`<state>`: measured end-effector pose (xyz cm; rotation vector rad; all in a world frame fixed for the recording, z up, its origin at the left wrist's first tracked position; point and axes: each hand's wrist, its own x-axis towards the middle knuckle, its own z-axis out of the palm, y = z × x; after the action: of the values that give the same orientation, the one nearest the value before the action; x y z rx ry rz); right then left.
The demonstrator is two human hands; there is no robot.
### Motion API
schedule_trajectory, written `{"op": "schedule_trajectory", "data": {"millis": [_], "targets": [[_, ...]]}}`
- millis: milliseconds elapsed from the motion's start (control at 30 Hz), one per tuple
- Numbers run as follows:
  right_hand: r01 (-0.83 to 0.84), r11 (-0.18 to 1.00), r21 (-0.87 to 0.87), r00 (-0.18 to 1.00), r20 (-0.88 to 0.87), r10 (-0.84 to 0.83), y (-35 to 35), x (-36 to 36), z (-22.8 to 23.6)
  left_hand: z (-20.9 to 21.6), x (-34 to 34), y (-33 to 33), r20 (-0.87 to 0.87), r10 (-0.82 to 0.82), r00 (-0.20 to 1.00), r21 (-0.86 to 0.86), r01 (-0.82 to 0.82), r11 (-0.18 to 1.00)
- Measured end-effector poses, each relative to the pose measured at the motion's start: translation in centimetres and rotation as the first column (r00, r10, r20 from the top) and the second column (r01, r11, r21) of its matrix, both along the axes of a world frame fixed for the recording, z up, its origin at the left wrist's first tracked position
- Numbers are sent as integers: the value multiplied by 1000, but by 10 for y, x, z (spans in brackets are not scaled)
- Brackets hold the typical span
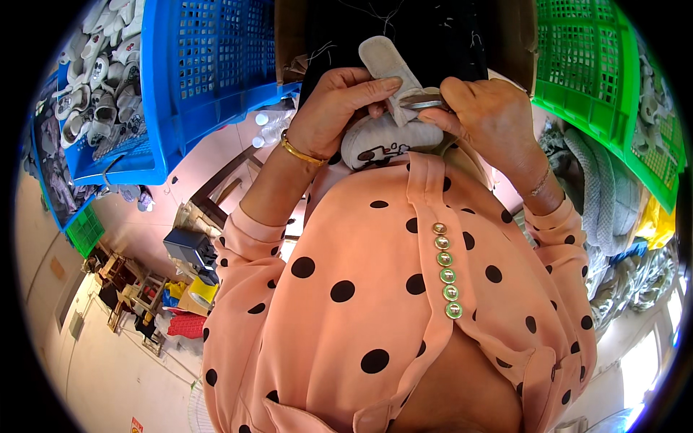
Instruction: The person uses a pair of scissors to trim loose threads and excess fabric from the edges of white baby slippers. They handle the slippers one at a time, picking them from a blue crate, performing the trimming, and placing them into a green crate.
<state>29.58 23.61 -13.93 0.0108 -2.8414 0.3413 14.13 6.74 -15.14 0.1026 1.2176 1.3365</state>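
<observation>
Close to my chest, my left hand [345, 101] is closed, thumb and fingers pinching a small off-white fabric shoe [393, 141]. A dark cartoon pattern marks the shoe's toe, and its pale sole or heel part [388, 61] sticks up past my thumb. Closed around small metal thread snips [424, 105], my right hand [484, 108] holds their blades against the shoe's upper edge. Whether the blades touch a thread cannot be made out. The right fingertips partly hide the snips' handle.
Several similar pale shoes [101, 94] fill a blue plastic crate [209, 50] at the left. A green crate [592, 58] stands at the right, with grey fabric [599, 187] below it. Loose threads lie on the dark cloth [440, 36] ahead; plastic bottles [271, 128] stand beside the blue crate.
</observation>
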Motion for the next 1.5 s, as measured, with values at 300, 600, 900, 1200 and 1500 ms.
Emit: {"op": "schedule_trajectory", "data": {"millis": [300, 600, 900, 1200, 1500], "targets": [[-32, 996, 81, 999, 33, 30, 2, -4, 4, 1, 1, 1, 14, 0, 1000, 0, 0, 1000], [-77, 991, 112, 995, 71, 69, 3, -9, 12, 0, 2, 0, 45, 19, 999, -12, -18, 1000], [186, 620, -762, 973, 231, -8, 19, -11, 2, 6, 5, 5, -118, -49, 992, -26, 47, 999], [375, 141, -916, 914, 390, 108, 12, -25, 0, 21, 6, 8, -430, -66, 901, 49, 97, 994], [413, -23, -910, 907, 409, 104, 9, -21, -6, 11, -4, 1, -327, 8, 945, 96, 24, 995]]}}
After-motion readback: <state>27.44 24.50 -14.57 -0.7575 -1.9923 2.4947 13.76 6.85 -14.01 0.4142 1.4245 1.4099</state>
